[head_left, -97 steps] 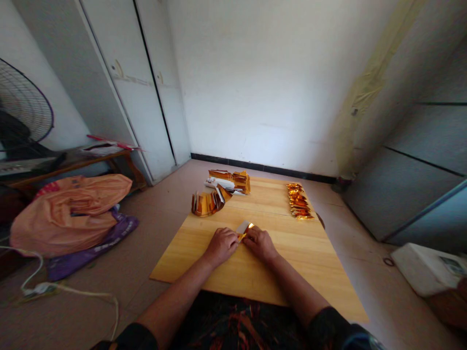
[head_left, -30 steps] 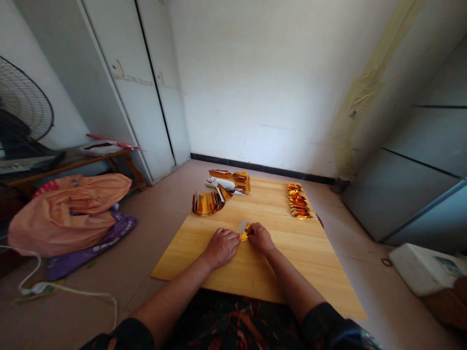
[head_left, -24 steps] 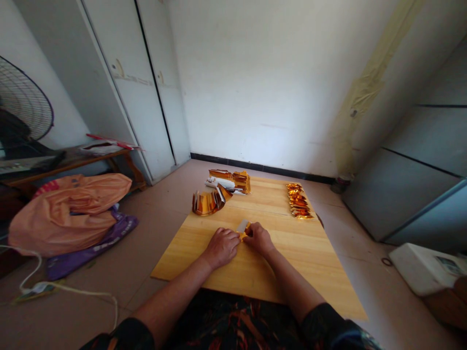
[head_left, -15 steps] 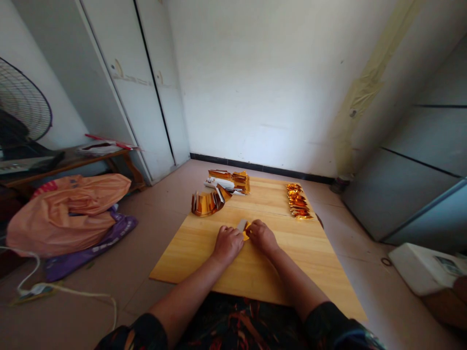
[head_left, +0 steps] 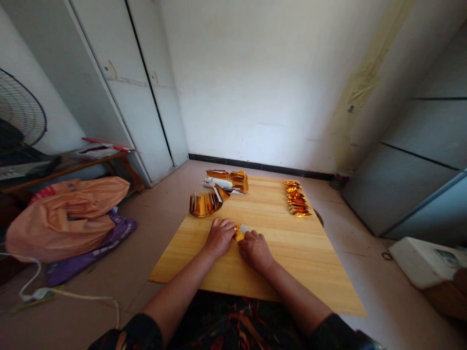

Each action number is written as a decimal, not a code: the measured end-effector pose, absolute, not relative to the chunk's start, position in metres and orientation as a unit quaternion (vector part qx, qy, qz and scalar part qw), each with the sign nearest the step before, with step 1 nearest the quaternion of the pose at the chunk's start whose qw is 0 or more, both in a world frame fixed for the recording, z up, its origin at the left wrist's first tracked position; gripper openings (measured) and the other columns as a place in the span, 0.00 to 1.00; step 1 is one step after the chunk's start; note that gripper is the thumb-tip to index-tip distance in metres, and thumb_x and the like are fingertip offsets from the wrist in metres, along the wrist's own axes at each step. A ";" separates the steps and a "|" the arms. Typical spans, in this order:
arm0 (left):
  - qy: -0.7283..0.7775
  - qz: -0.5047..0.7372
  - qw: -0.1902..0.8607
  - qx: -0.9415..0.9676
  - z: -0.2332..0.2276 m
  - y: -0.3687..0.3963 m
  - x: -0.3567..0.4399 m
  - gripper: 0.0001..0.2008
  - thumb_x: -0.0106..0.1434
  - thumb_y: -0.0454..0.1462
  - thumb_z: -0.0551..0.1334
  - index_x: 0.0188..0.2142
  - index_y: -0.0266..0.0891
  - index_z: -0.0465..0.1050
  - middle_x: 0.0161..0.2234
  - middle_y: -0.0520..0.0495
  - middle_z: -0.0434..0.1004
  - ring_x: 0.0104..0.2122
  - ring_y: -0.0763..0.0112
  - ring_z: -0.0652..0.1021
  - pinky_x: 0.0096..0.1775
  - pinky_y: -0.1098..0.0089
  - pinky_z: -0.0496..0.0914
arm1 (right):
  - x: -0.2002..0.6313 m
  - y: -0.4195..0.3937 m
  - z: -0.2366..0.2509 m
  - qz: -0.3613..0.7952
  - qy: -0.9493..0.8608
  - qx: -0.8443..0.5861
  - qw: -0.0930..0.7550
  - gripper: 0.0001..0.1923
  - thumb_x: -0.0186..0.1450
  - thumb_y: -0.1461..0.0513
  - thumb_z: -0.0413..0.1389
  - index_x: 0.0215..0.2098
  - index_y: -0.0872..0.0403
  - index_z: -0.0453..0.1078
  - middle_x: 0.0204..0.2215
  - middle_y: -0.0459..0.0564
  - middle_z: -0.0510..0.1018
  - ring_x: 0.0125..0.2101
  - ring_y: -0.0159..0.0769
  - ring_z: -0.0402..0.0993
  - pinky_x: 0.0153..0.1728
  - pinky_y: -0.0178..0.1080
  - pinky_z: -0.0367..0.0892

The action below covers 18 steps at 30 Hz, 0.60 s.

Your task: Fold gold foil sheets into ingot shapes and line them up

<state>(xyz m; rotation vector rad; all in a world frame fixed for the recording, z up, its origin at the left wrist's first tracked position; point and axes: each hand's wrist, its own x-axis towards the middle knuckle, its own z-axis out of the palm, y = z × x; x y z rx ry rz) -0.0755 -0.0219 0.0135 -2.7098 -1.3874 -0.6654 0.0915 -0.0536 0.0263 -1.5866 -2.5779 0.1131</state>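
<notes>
At frame centre, the left hand (head_left: 220, 236) and right hand (head_left: 253, 248) both pinch the gold paper (head_left: 240, 232) flat against the bench (head_left: 302, 253), steadying its fold.

Foil piece (head_left: 240, 232): mostly covered by the left hand (head_left: 219, 237) and right hand (head_left: 254, 249); its shape cannot be told.
Fingertips: hidden behind the knuckles; grip cannot be told.
Fan (head_left: 18, 121): cut off by the left edge.
White box (head_left: 425, 260): cut off by the right edge.
Foil row (head_left: 296, 198): single pieces too small to tell apart.
</notes>
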 end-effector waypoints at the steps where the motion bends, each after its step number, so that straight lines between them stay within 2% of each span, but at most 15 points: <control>1: -0.439 -0.209 0.007 -0.874 0.013 -0.021 -0.076 0.10 0.62 0.30 0.56 0.32 0.42 0.74 0.39 0.48 0.77 0.48 0.61 0.69 0.50 0.54 0.58 | 0.091 -0.054 0.026 0.042 -0.850 -0.522 0.056 0.12 0.66 0.61 0.49 0.34 0.52 0.75 0.36 0.55 0.74 0.39 0.40 0.65 0.37 0.38 0.58; 6: -0.421 -0.202 -0.023 -0.884 0.006 -0.017 -0.076 0.10 0.61 0.28 0.55 0.32 0.39 0.74 0.33 0.46 0.76 0.38 0.66 0.73 0.42 0.65 0.65 | 0.103 -0.044 0.021 0.079 -0.853 -0.508 0.089 0.08 0.63 0.61 0.54 0.36 0.51 0.75 0.38 0.51 0.74 0.39 0.36 0.66 0.37 0.35 0.58; 12: -0.423 -0.200 -0.007 -0.884 0.005 -0.020 -0.077 0.08 0.59 0.29 0.55 0.33 0.39 0.72 0.34 0.47 0.76 0.39 0.66 0.73 0.44 0.63 0.64 | 0.109 -0.036 0.015 0.075 -0.865 -0.484 0.114 0.07 0.63 0.62 0.54 0.36 0.53 0.74 0.37 0.50 0.74 0.39 0.35 0.67 0.38 0.34 0.58; 18: -0.423 -0.197 -0.004 -0.885 0.010 -0.024 -0.075 0.03 0.58 0.34 0.60 0.33 0.39 0.70 0.35 0.46 0.76 0.39 0.64 0.73 0.44 0.63 0.63 | 0.105 -0.034 0.008 0.018 -0.875 -0.477 0.083 0.10 0.67 0.63 0.50 0.35 0.54 0.73 0.37 0.51 0.75 0.38 0.35 0.68 0.36 0.35 0.57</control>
